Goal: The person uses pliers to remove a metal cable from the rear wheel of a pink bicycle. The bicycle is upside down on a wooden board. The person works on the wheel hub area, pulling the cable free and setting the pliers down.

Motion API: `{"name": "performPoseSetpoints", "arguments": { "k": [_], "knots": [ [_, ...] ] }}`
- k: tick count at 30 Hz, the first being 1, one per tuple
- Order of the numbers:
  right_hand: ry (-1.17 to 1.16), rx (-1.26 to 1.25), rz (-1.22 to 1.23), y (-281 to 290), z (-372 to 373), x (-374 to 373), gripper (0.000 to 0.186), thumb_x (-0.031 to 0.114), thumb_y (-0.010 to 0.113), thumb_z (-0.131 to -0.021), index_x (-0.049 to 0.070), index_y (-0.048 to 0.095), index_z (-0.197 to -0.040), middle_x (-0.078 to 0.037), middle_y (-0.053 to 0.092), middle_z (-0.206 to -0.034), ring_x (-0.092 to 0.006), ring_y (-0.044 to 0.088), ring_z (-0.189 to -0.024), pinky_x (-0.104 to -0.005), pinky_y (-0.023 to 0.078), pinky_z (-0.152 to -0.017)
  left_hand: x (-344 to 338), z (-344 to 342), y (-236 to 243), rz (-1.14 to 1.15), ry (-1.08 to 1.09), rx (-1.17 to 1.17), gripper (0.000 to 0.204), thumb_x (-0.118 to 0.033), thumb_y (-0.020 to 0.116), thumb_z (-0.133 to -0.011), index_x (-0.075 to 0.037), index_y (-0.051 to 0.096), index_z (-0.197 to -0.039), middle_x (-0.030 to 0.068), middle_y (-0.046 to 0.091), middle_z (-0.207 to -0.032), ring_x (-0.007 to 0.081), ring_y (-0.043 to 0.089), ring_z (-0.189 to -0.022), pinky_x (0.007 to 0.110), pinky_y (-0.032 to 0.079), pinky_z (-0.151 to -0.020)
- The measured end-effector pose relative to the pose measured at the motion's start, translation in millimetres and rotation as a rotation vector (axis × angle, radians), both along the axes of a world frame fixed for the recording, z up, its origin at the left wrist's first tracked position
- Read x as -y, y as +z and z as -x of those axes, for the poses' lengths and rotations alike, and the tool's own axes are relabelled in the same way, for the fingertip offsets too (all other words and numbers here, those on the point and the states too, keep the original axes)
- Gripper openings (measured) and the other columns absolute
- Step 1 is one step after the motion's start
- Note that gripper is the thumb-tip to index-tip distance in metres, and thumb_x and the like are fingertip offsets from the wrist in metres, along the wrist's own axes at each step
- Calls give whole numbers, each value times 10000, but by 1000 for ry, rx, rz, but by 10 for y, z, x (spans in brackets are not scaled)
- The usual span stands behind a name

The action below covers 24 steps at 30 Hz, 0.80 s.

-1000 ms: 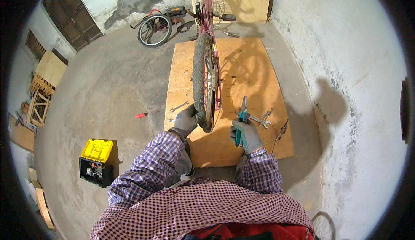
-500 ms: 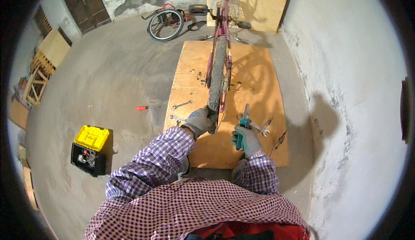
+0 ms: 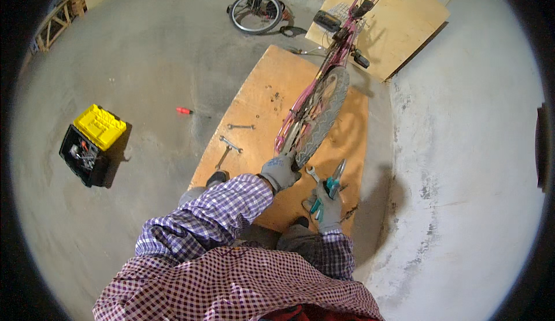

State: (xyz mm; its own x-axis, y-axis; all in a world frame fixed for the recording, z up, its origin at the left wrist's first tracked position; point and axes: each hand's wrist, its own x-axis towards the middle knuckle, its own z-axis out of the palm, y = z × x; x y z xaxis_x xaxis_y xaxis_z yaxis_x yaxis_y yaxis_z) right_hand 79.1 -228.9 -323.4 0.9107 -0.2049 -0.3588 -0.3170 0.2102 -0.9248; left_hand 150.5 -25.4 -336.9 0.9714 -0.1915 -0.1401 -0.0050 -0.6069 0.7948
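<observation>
A pink bicycle stretches away from me over an orange plywood board. My left hand, in a grey glove, is closed around the near end of its tyred wheel. Just right of that, my right hand, also gloved, grips teal-handled pliers. An open-end wrench shows behind the pliers. More wrenches lie on the board to the left, with small dark parts farther back.
An open yellow-lidded toolbox and a red screwdriver are on the concrete floor at left. Behind stand a loose wheel with parts and a pale plywood panel. A white wall rises at right; wooden items are at far left.
The bicycle now slants, its far end toward the right, after standing straight ahead. The view has turned, with the toolbox higher up. My left hand still grips the wheel, my right the pliers.
</observation>
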Motion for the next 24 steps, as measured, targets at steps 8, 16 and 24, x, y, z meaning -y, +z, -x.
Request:
{"name": "performPoseSetpoints", "arguments": {
  "k": [8,16,24],
  "knots": [
    [2,161,309,200,-312,-492,379,171,817,-922,33,605,-1204,-11,648,-828,-100,619,-675,-257,499,-563,54,-87,-207,191,-11,42,868,-163,773,-769,-126,427,-1564,286,630,-1333,450,656,-1169,494,550,-941],
    [95,433,336,165,-607,-744,531,108,885,-835,-23,585,-1253,-112,700,-1134,-181,691,-973,-325,590,-832,184,-143,-632,256,-34,-7,1031,-63,737,-792,-191,211,-1669,286,588,-1412,437,628,-1235,490,540,-986],
    [-3,623,672,111,-693,-794,533,257,908,-821,-34,624,-1165,-123,715,-1069,-205,687,-947,-354,569,-819,377,-36,-1028,265,82,309,788,-164,750,-894,-124,372,-1585,235,637,-1383,418,637,-1239,465,537,-991]
  ]
}}
